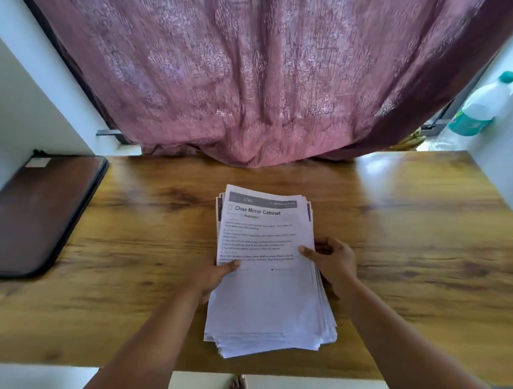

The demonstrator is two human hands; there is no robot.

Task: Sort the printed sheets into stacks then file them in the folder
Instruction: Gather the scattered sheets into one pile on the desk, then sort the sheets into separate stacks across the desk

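Left hand [213, 278] and right hand [334, 262] each grip a side of the sheets [266, 274] between them; folder [32, 209] lies well left on the worktop [413, 235].

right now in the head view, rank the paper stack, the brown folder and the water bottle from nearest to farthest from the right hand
1. Paper stack: at the table's centre, held by the right hand at its right edge.
2. Water bottle: far right, by the wall behind the table.
3. Brown folder: flat at the table's far left end.

You have one stack of sheets [266, 274], one folder [32, 212], one bottle [480, 106], one curtain [257, 73], one table [413, 235] and two hands.
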